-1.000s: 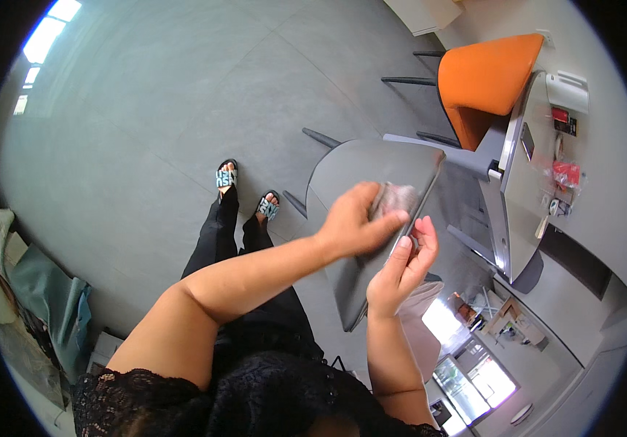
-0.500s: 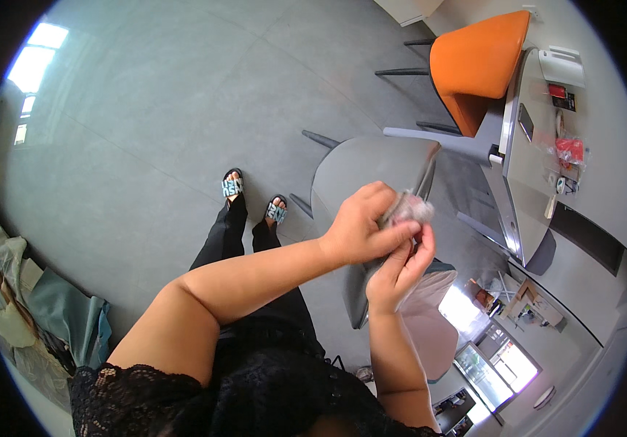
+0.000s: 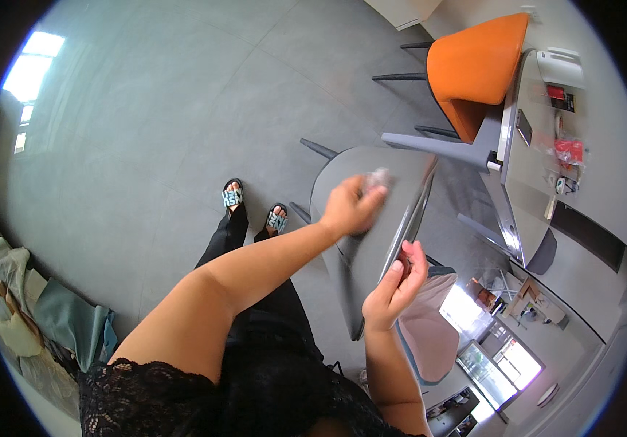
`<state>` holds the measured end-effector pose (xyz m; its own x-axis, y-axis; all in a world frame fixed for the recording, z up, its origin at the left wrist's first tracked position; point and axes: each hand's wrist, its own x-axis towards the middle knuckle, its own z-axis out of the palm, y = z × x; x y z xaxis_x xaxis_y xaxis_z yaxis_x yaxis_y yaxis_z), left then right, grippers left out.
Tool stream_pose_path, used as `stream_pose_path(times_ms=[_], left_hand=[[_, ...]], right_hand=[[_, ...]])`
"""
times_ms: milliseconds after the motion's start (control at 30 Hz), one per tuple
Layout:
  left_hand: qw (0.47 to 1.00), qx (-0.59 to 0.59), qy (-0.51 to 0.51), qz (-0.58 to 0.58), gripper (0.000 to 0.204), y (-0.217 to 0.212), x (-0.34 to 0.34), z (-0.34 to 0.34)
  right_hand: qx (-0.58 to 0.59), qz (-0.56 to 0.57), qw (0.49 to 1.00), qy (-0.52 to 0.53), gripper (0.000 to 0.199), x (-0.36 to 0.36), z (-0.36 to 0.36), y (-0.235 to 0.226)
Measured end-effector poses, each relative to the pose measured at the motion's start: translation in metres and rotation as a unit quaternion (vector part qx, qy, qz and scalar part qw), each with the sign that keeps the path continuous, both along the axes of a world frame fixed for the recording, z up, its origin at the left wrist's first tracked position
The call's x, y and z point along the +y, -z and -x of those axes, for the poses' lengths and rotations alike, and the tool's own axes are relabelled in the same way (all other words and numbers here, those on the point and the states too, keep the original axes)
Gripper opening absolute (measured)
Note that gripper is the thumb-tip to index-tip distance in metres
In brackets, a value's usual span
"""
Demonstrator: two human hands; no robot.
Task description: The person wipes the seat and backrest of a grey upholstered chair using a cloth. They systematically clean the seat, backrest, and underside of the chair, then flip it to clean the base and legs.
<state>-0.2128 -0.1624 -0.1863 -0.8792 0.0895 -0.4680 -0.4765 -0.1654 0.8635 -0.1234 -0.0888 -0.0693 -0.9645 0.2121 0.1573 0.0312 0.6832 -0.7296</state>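
I hold a large thin flat panel (image 3: pixel 357 266) with a grey glossy face, tilted up in front of me. My right hand (image 3: pixel 395 285) grips its right edge near the lower part, fingers curled over the rim. Higher up, my left hand (image 3: pixel 348 207) presses a small crumpled whitish cloth (image 3: pixel 379 177) against the upper part of the panel's face. My left forearm reaches across my body to get there.
An orange chair (image 3: pixel 473 65) stands at the upper right beside a glossy table (image 3: pixel 528 182) carrying a red packet (image 3: pixel 568 150), a phone (image 3: pixel 523 127) and a white appliance (image 3: pixel 561 65). My sandalled feet (image 3: pixel 253 207) rest on grey floor. Folded fabrics (image 3: pixel 29 313) are piled at the left.
My left hand has moved the cloth up the panel, away from my right hand. The right hand sits lower on the panel's edge than before.
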Motion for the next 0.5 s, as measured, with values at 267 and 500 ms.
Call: stream_pose_path(times_ms=[267,500], left_hand=[[0.975,0.217,-0.001,0.051,0.029,-0.051,-0.011,-0.004],[0.998,-0.012,0.017,0.06,0.038,-0.026,-0.001,0.011]], right_hand=[[-0.007,0.002,1.0,0.017,0.036,0.002,-0.002,0.001],[-0.008,-0.007,1.0,0.015,0.034,-0.001,0.002,-0.003]])
